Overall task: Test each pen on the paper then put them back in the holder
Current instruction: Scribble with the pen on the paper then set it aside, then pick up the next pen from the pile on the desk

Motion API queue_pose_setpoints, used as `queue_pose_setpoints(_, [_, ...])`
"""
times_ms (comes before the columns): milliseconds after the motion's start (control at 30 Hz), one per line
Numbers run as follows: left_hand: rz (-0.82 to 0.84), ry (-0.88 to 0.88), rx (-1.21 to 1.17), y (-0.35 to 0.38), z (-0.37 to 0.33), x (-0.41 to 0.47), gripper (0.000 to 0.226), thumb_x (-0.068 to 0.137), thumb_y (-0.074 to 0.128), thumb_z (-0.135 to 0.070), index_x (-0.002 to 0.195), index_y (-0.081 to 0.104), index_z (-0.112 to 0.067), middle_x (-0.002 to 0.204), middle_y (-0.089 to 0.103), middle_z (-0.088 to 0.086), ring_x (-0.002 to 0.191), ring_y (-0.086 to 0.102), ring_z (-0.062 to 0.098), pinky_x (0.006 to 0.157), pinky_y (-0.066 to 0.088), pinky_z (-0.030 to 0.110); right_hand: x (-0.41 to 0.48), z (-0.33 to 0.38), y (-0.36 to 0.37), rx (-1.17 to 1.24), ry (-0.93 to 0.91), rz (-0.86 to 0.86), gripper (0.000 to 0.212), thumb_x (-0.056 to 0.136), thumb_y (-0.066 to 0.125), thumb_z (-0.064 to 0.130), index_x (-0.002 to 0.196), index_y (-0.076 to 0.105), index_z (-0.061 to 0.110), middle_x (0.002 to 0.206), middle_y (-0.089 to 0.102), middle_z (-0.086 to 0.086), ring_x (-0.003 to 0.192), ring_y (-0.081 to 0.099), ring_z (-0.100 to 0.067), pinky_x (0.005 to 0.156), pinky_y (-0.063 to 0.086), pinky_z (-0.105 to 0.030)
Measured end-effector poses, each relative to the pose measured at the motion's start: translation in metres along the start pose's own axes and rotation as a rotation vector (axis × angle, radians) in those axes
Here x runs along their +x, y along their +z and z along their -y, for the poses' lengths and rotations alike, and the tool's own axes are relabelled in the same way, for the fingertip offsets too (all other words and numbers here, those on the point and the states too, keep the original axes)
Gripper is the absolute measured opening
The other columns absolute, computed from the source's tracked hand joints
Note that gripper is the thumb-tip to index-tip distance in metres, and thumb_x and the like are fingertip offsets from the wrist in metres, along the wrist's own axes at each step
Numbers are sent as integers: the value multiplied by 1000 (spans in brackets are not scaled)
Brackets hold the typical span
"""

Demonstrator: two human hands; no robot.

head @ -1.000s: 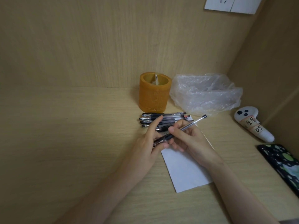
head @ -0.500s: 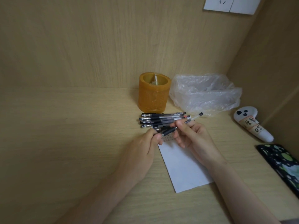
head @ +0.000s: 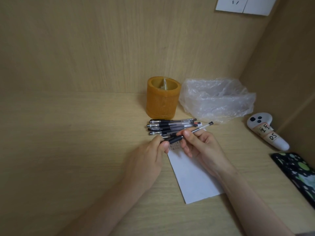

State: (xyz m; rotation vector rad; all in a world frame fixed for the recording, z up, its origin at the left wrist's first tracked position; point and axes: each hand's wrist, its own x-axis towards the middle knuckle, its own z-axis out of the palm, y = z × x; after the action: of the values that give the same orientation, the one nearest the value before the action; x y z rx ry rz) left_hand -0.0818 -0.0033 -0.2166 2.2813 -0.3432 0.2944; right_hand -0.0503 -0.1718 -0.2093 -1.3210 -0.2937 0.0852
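Pens [head: 172, 127] are laid in a loose row on the wooden desk [head: 68, 150], just in front of the orange holder [head: 162, 97], their bodies running roughly from nine to three o'clock. One further pen [head: 198, 129] is held above the top edge of the white paper [head: 194, 178], tilted with its far end toward two o'clock. Its clear barrel is pinched by the thumb and fingers of the right hand [head: 202, 147]. Its black end near the grip is gripped between the thumb and forefinger of the left hand [head: 151, 155]; whether a cap is being held there cannot be told. Both hands are closed on this one pen and nearly meet at its middle.

The paper is laid flat on the desk below the hands, stretching toward five o'clock, with faint marks seen at its top edge, beneath the fingers. The holder is stood upright at twelve o'clock from the hands. A crumpled clear plastic bag [head: 218, 99] is seen just beside the holder at its three o'clock. A white controller [head: 265, 132] with handwritten labels is placed well apart at three o'clock, and a dark patterned object [head: 296, 172] lies near the right edge at four o'clock.
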Motion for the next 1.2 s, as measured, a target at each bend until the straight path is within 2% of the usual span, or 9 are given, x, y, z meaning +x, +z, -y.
queue_pose_setpoints(233, [-37, -1, 7, -1, 4, 7, 27, 96, 36, -39, 92, 58, -23, 82, 65, -9, 76, 59, 12, 70, 46, 40, 5, 3, -6, 33, -4, -159, 42, 74, 66, 30, 105, 64, 3, 57, 55, 0, 46, 46, -9, 44, 38, -17])
queue_pose_setpoints(400, [-55, 16, 0, -3, 8, 8, 22, 94, 42, -39, 98, 60, -27, 78, 58, -16, 71, 53, 1, 61, 39, 23, 5, 9, -20, -12, -94, -282, 20, 79, 64, 19, 90, 57, 4, 60, 57, -1, 50, 49, -11, 45, 39, -19])
queue_pose_setpoints(500, [-137, -16, -10, -3, 8, 10, 30, 91, 49, -41, 117, 55, -30, 95, 55, -17, 89, 51, 2, 75, 38, 20, 7, 9, -25, -30, -80, -313, 20, 80, 62, 16, 91, 58, -1, 64, 61, -4, 52, 52, -12, 45, 41, -19])
queue_pose_setpoints(600, [-251, 62, 14, -5, 9, 12, 28, 85, 58, -36, 110, 54, -24, 99, 52, -14, 96, 47, 5, 82, 36, 18, 12, 13, -31, -94, -37, -389, 9, 87, 62, 10, 90, 60, 2, 62, 63, -2, 51, 55, -10, 46, 43, -19])
queue_pose_setpoints(733, [-25, 243, -17, 1, 5, 9, 18, 87, 53, -39, 94, 62, -25, 97, 53, -16, 97, 50, 2, 87, 40, 24, 21, 15, -33, -232, 29, -430, 12, 89, 62, 5, 96, 61, -4, 58, 65, -1, 48, 57, -9, 46, 45, -17])
queue_pose_setpoints(867, [164, 334, 5, 10, 9, 8, 31, 85, 51, -50, 104, 65, -30, 108, 55, -20, 104, 48, -4, 94, 37, 23, 33, 17, -28, -366, 98, -431, 25, 85, 68, 6, 104, 60, -8, 59, 64, -5, 44, 57, -7, 45, 46, -16])
queue_pose_setpoints(967, [195, 309, 37, 12, 14, 7, 30, 83, 58, -50, 105, 66, -32, 113, 53, -21, 108, 45, -4, 98, 37, 25, 40, 15, -30, -635, 134, -456, 38, 81, 75, 18, 112, 59, 3, 62, 62, -5, 42, 56, -3, 45, 43, -15])
queue_pose_setpoints(1100, [225, 306, 88, 12, 15, 7, 27, 84, 60, -47, 105, 65, -32, 112, 51, -21, 111, 42, -3, 100, 35, 26, 40, 18, -32, -1079, 26, -373, 53, 77, 78, 31, 122, 57, 15, 66, 57, 2, 61, 54, -7, 57, 40, -21])
queue_pose_setpoints(1200, [221, 314, 85, 12, 15, 8, 26, 84, 60, -46, 105, 66, -31, 111, 52, -21, 110, 41, -3, 100, 33, 22, 38, 27, -31, -1193, -74, -101, 71, 73, 79, 37, 134, 50, 20, 109, 58, 0, 102, 51, -14, 89, 43, -26])
